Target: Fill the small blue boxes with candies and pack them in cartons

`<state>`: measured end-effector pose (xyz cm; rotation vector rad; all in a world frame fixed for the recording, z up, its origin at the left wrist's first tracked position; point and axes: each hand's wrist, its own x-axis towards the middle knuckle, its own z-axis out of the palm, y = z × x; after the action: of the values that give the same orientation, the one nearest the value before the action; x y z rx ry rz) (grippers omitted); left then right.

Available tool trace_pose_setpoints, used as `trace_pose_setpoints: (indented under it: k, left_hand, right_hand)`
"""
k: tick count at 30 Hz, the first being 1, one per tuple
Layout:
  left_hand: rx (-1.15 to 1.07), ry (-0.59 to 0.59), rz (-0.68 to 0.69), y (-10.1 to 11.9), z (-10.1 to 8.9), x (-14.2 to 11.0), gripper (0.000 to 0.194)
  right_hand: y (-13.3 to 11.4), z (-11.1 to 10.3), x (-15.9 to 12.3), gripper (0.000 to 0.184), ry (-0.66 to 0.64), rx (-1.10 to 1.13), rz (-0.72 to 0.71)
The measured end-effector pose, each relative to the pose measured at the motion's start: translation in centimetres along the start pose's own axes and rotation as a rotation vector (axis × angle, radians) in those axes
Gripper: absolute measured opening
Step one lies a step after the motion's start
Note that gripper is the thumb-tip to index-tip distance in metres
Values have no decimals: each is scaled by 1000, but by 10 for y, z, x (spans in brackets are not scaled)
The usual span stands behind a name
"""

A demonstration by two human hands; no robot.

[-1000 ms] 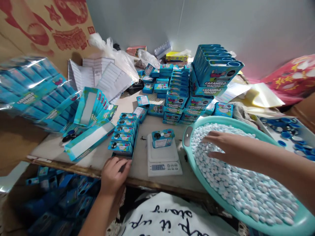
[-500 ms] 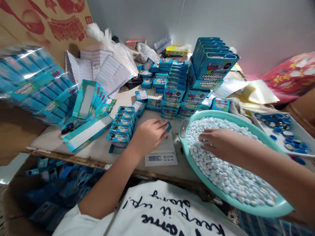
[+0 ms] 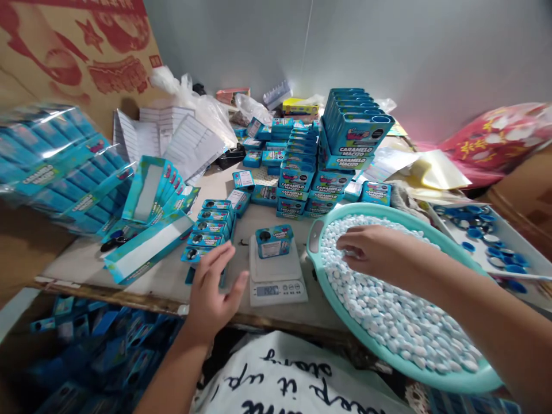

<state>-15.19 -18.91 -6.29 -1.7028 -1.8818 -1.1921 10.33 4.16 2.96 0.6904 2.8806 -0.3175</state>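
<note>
A small blue candy box stands on a white digital scale near the table's front edge. My left hand hovers open just left of the scale, fingers spread, holding nothing. My right hand lies on the white and pale-blue candies in a teal basin, fingers bent down into them; whether they grip any is hidden. A row of filled blue boxes sits in an open tray just beyond my left hand.
Stacks of blue "Caramelo Macizo" boxes fill the back of the table. Flat carton trays and wrapped packs lie left. A white tray of blue lids sits right. More blue boxes fill a carton below.
My left hand has drawn back from the box on the scale to the table's front edge and opened. The right hand stays on the candies, fingers curled a little more.
</note>
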Motion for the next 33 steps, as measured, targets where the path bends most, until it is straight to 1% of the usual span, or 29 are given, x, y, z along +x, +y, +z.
trace_pose_setpoints:
  k: [2,3,5,7,9,11,14,16,19,24,26,28,29,31,33]
  left_hand:
    - [28,-10,17,-7,-10,-28,42]
    - [44,-18,29,-12,-12,-42,40]
    - [75,-35,40,-24,-11,-66,35]
    - [98,-45,38,-33,-6,-82,30]
    - [117,-49,33,-39,-1,-91,26]
    - [129,-50,24,-41,1,-94,23]
    - [144,-32,-11,-39,1,-94,21]
    - [142,-28,-23,-38,0,-94,21]
    - [123,-42,-27,-38,0,-94,22]
    - [103,-47,-9,-39,0,-92,19]
    - [102,-53,-8,-39,-1,-92,19]
    - [97,-52,-7,-40,-1,-92,19]
    - [95,-50,-6,-40,-1,-92,20]
    - [90,-46,-5,-40,-1,-94,22]
    - [91,-50,-8,-41,-1,-94,22]
  right_hand:
    - [-8,-11,15,14,35,25,-65]
    - [-13,-17,24,15,52,39,-101]
    - [-26,-28,46,15,58,51,-161]
    - [-42,-36,70,15,44,49,-218]
    - [-59,-41,91,15,27,27,-273]
    - [-76,-44,106,16,-17,-28,-309]
    - [-96,-45,119,19,-113,-107,-320]
    - [-100,-42,121,22,-145,-97,-313]
    - [-95,-34,120,25,-116,-10,-310]
    - [-86,-19,115,30,67,117,-358]
    - [-85,-17,109,31,97,95,-343]
    - [-79,-20,96,26,89,4,-280]
    - [-72,-22,88,24,74,-58,-229]
    - [-46,-24,65,19,34,-171,-89]
    - [-11,-23,38,14,20,-271,70]
